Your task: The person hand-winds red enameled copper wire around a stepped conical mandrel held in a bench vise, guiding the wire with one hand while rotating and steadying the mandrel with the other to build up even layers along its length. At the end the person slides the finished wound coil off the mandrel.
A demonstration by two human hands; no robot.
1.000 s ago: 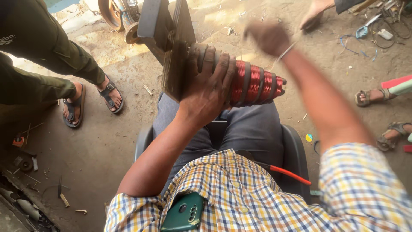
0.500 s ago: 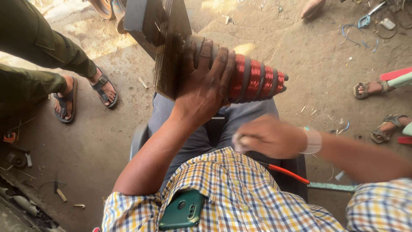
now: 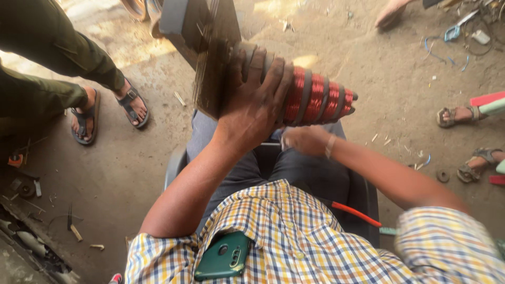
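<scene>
My left hand (image 3: 256,97) grips a stepped winding form (image 3: 315,97) wound with red copper wire in several grooves. The form sticks out sideways from a dark metal frame (image 3: 202,47) in front of my knees. My right hand (image 3: 305,139) is lower, just under the form, above my lap in grey trousers. It looks loosely closed and blurred; I cannot tell whether it holds anything. A green phone (image 3: 225,256) sits in the pocket of my checked shirt.
I sit on a dark plastic chair (image 3: 363,194) on a dirt floor. A person in olive trousers and sandals (image 3: 108,108) stands at the left. Other sandalled feet (image 3: 457,115) are at the right. A red-handled tool (image 3: 355,213) lies by my right side. Scrap lies at the lower left.
My right hand came down from high above the form to my lap and then moved up under the form. My left hand has stayed on the red winding.
</scene>
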